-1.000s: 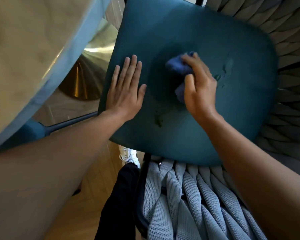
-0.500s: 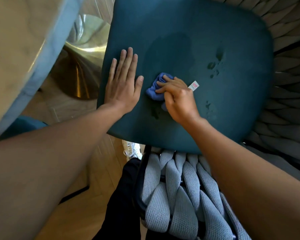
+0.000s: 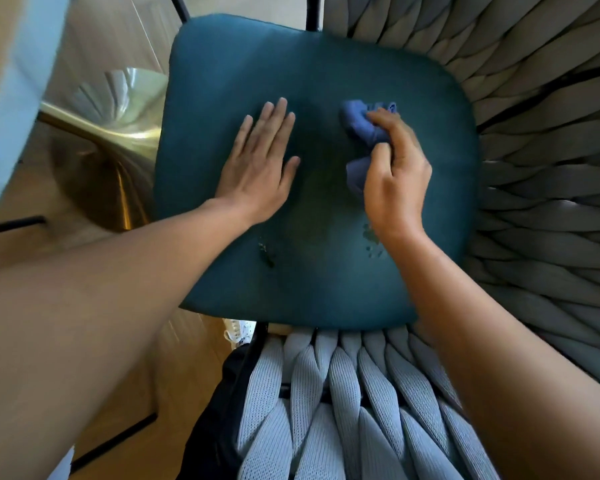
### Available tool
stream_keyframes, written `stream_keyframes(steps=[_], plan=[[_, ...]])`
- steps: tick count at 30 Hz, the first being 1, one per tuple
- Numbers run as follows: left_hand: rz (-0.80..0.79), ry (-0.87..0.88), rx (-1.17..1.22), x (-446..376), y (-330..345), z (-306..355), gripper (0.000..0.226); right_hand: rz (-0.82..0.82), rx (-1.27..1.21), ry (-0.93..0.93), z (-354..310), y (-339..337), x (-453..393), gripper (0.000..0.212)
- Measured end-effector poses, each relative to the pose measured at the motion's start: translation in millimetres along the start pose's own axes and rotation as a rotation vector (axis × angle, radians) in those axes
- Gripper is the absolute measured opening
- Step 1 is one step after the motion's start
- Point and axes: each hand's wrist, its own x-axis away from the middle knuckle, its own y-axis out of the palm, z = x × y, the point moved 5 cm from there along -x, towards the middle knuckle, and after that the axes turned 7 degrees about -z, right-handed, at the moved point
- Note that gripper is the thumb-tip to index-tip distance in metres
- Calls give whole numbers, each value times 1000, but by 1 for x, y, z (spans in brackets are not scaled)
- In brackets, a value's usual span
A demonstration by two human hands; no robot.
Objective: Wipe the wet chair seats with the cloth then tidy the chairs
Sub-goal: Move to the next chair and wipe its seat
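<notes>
Seen from above, nearest the viewer is the woven grey backrest [image 3: 343, 403] of a chair, its thick knitted straps wrapping round the right side too. Just beyond it lies the teal seat cushion [image 3: 326, 285], with small wet spots [image 3: 373, 244] and a dark speck [image 3: 266, 255] near its close edge, so wiping looks unfinished. The left hand [image 3: 257, 168] rests flat on the cushion, fingers straight, steadying it. Beside it, the right hand [image 3: 394, 174] has its grip closed around a bunched blue cloth [image 3: 361, 133], pressed onto the seat towards the far side. The cloth looks light, soft and limp, best held balled in the palm; the cushion seems padded and yielding. Further left stand a brass pedestal base [image 3: 101, 150] and a pale desk edge [image 3: 11, 98].
</notes>
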Motion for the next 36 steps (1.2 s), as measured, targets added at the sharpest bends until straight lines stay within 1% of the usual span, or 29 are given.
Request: stream_keyframes(steps=[1,3,5,6,8,10,12,15,18,20,22,24,26,29,31,33,34,36], plan=[[-11,-19,-13,-3,3,0,65,-31,54,-36,5,4,-10,48],[-37,-48,-42,-5,10,-2,66,-165,254,-95,18,17,-28,55],[-46,-51,-65,-4,15,-3,67,-292,450,-110,36,29,-38,60],[-46,-50,-67,-4,16,-3,67,-320,488,-118,44,35,-40,62],[-43,-44,-50,-4,16,-2,66,-317,463,-158,48,42,-36,62],[-47,-31,-4,-4,12,-3,65,-303,392,-203,47,46,-23,58],[-54,-18,49,-4,9,-4,63,-342,335,-224,47,50,-5,53],[-37,-15,146,-1,2,-4,60,-404,268,-132,42,54,22,50],[91,-6,295,8,-10,8,57,-387,78,24,23,46,40,45],[209,-13,352,18,-16,21,55,-366,-17,4,11,33,45,43],[274,-40,363,29,-13,37,54,-272,-8,-58,12,14,42,40],[255,-80,322,35,-3,56,54,-135,96,-93,27,-6,30,38],[202,-131,264,35,13,75,60,-80,290,-87,51,-24,18,42],[202,-247,231,33,32,88,71,-111,643,-50,90,-45,16,52],[187,-322,217,31,41,90,73,-172,798,-70,106,-48,21,56],[205,-311,197,29,46,92,65,-202,873,-93,113,-46,25,56],[240,-275,187,28,47,93,59,-201,892,-95,114,-45,25,57],[326,-144,176,30,49,96,48,-180,915,-95,113,-43,26,56]])
